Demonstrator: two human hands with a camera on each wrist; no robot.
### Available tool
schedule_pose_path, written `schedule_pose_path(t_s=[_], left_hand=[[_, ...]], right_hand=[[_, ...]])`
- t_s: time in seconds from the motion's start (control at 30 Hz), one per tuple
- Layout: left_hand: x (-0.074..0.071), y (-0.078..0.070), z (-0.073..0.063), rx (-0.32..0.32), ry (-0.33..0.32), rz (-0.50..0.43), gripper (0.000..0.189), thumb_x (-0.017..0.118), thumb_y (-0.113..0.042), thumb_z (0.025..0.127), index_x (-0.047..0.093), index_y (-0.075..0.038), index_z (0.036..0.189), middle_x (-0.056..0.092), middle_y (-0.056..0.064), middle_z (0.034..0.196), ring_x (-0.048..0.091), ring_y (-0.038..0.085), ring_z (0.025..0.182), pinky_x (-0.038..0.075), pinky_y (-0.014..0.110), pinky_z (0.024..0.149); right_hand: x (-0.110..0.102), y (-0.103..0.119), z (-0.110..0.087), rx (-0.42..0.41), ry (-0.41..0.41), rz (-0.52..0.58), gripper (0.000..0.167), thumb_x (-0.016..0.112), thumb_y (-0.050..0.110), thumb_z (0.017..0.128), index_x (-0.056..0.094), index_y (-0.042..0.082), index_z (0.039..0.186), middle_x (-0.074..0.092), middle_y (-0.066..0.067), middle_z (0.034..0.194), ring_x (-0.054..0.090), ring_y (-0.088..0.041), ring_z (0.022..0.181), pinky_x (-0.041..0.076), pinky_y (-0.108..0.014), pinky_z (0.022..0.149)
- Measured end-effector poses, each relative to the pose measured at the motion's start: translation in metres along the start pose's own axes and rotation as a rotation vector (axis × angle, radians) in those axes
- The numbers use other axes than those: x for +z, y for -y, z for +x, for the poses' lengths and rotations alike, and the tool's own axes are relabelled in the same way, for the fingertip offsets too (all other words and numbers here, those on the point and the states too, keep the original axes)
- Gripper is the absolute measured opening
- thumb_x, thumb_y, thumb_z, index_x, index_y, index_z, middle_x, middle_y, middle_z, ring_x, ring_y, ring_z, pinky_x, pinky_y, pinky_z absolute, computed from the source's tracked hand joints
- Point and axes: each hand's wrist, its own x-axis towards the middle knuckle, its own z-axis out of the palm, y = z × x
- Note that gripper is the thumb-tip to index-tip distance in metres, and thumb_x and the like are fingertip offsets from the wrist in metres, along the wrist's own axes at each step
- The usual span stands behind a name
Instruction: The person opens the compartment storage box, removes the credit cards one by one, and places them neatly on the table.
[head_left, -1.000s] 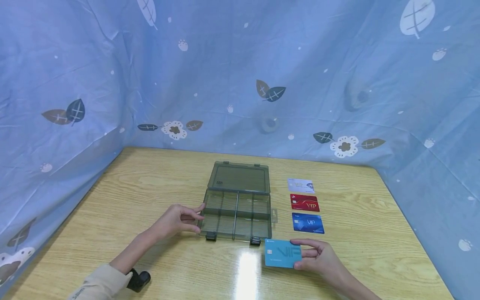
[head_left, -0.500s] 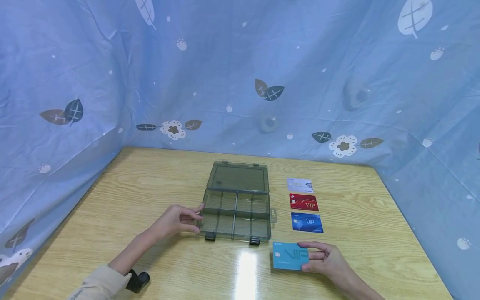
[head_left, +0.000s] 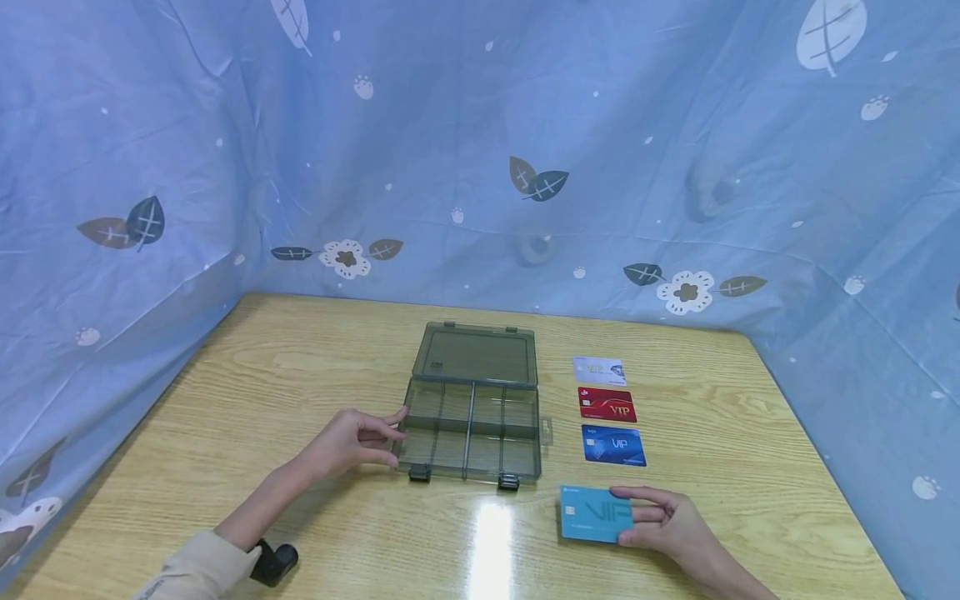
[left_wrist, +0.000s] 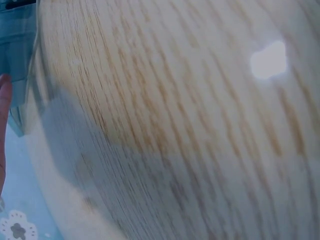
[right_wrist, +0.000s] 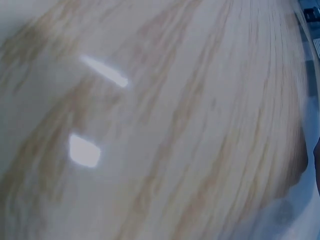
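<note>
In the head view my right hand point(head_left: 671, 523) pinches a teal VIP card point(head_left: 595, 513) by its right end, thumb below and fingers above. The card is in front of the right side of a smoky clear plastic divided box point(head_left: 467, 421), face up toward me. The box's lid point(head_left: 475, 353) lies folded back behind it, and its compartments hold nothing visible. My left hand point(head_left: 356, 439) rests extended fingertips against the box's left wall. In the left wrist view, part of a finger point(left_wrist: 3, 120) shows beside the box point(left_wrist: 19, 55).
Right of the box, a white card point(head_left: 599, 371), a red VIP card point(head_left: 607, 405) and a blue VIP card point(head_left: 613, 445) lie in a column on the wooden table point(head_left: 315, 350). A blue patterned cloth point(head_left: 450, 150) surrounds the back and sides. Something black point(head_left: 275, 564) sits by the left wrist.
My right hand has moved right with the teal card, away from the box's front right corner. The left hand stays at the box's left wall.
</note>
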Motion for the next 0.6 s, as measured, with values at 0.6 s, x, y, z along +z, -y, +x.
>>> schedule_pose_path(t_s=[0.6], left_hand=[[0.000, -0.002, 0.000, -0.001, 0.000, -0.001, 0.036, 0.080, -0.011, 0.073, 0.071, 0.005, 0.104, 0.043, 0.028, 0.138, 0.058, 0.036, 0.114, 0.054, 0.032, 0.088]], right_hand=[[-0.020, -0.003, -0.007, 0.004, -0.060, -0.054, 0.043, 0.074, 0.006, 0.083, 0.066, 0.037, 0.112, 0.069, 0.004, 0.079, 0.059, 0.000, 0.080, 0.054, -0.017, 0.080]])
